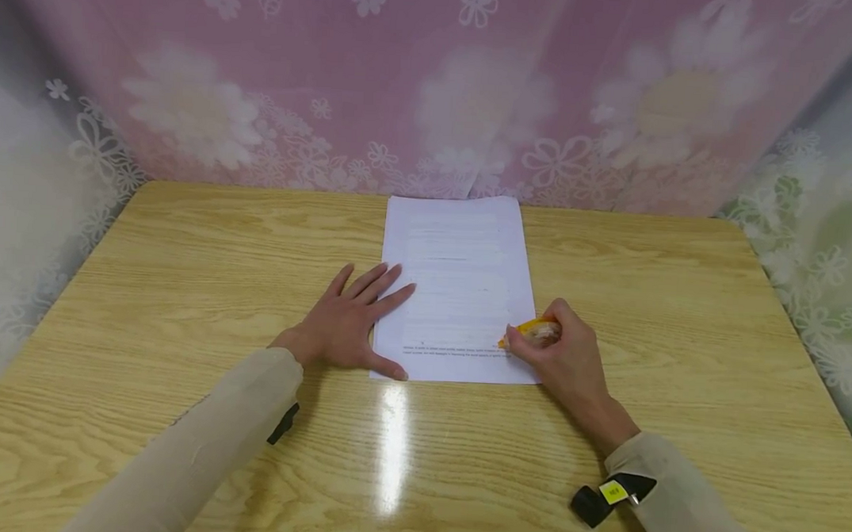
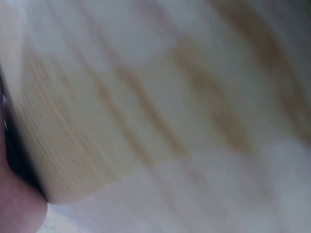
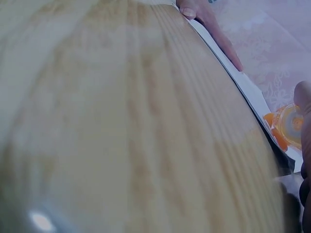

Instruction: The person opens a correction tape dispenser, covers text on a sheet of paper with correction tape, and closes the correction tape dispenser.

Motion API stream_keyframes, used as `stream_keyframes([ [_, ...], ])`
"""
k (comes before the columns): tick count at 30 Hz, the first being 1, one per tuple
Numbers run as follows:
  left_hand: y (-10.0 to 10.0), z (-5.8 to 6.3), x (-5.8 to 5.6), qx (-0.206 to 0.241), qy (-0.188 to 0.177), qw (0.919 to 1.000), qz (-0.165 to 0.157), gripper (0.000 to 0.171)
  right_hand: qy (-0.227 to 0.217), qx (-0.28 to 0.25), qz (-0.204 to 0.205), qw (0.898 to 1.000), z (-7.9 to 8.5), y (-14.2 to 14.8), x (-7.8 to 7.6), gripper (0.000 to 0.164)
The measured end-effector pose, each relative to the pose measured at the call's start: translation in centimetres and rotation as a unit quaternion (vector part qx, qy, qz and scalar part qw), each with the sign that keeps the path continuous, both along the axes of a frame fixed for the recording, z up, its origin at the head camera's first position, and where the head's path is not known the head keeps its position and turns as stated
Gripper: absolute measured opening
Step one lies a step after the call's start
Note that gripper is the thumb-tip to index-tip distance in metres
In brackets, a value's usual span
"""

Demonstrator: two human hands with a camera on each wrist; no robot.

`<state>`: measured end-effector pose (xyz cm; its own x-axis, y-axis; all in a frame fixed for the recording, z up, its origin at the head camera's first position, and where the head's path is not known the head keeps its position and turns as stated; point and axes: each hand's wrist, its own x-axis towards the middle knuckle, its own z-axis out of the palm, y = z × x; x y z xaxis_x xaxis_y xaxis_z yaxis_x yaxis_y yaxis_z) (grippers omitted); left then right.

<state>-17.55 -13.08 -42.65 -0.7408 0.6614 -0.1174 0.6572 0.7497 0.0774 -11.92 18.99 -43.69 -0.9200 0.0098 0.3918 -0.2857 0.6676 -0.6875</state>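
Note:
A stack of white paper (image 1: pixel 460 295) lies on the table. Pale white strips cover most of the top sheet, and two lines of small print show near its lower edge. My left hand (image 1: pixel 348 326) rests with fingers spread across the sheet's left side, the thumb by the bottom edge. In my right hand (image 1: pixel 572 364) I grip an orange correction tape (image 1: pixel 540 333) with a see-through body, its tip at the right end of the printed lines. The right wrist view catches the correction tape (image 3: pixel 291 125) at its right edge; the left wrist view shows only a bit of hand.
The wood-grain table (image 1: pixel 220 241) spreads out on both sides of the paper. A pink floral curtain (image 1: pixel 377 81) hangs behind its far edge, with pale floral cloth at either side. A black wrist device (image 1: pixel 612 496) with a yellow label sits at the right sleeve.

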Motion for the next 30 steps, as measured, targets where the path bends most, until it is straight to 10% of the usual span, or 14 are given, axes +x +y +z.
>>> stream_keyframes([
  [30,0.0,0.0,-0.1,0.003,0.005,1.0,-0.003,0.12,0.005,-0.001,0.008,1.0,0.1,1.2,-0.1,0.037],
])
